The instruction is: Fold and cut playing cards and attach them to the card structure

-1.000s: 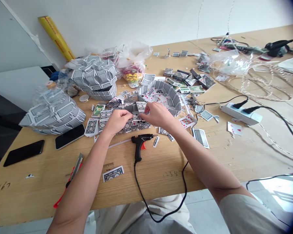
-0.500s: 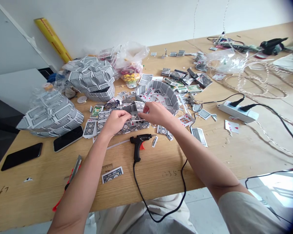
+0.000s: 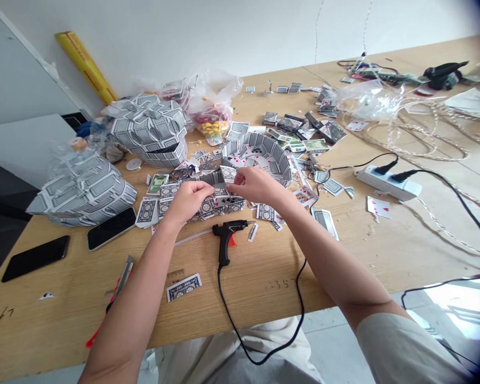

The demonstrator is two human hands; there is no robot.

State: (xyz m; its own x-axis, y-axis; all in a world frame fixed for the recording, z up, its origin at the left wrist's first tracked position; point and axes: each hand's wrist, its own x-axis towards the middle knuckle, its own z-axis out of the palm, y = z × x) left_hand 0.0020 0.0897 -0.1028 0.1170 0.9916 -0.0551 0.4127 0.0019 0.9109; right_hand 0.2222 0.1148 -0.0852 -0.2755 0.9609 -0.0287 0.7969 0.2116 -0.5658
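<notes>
A low structure built of playing cards (image 3: 203, 212), with patterned backs outward, lies across the table in front of me. My left hand (image 3: 192, 198) pinches at its upper edge, thumb against forefinger. Close beside it, my right hand (image 3: 251, 184) is also closed in a pinch, on a card at the same edge. Between the two fingertips a dark gap and some club pips show. The fingers partly hide what they grip. Just below the structure rests a black glue gun (image 3: 225, 237) with an orange trigger, its nozzle toward the right.
Behind stands a ring-shaped card wall (image 3: 270, 154). Two large card models (image 3: 146, 125) and two phones (image 3: 114, 228) are on the left. A red utility knife (image 3: 118, 288) lies near my left forearm. The glue gun's cord runs to a white power strip (image 3: 388, 183).
Both hands stay pinched at the card structure with barely any movement. The whole view has shifted very slightly; the glue gun lies where it was.
</notes>
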